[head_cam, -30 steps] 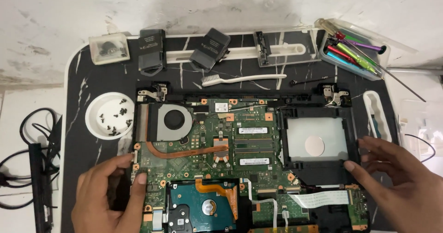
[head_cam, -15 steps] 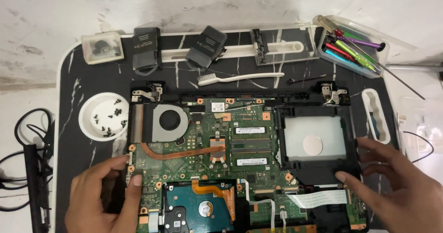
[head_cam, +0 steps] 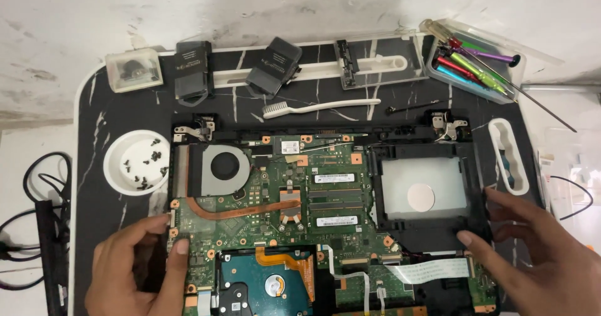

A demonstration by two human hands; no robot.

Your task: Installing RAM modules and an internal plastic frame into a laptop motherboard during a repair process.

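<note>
An opened laptop base lies before me, its green motherboard (head_cam: 294,197) bare, with a grey cooling fan (head_cam: 225,166), a copper heat pipe (head_cam: 238,209), a hard drive (head_cam: 263,285) and an empty black drive bay (head_cam: 426,194). My left hand (head_cam: 141,272) grips the left edge of the base, thumb on the board's corner. My right hand (head_cam: 535,256) rests against the right edge by the bay, fingers spread, thumb on the bay's lower rim.
A white dish of screws (head_cam: 136,163) sits left of the laptop. Behind it lie a white toothbrush (head_cam: 319,108), two black parts (head_cam: 193,71), a clear small box (head_cam: 133,69) and a tray of screwdrivers (head_cam: 472,62). Black cables (head_cam: 37,228) run at far left.
The view has shifted slightly, so the laptop sits a little lower and to the left in frame. Both hands stay at the laptop's edges, with the right fingers moved a bit inward.
</note>
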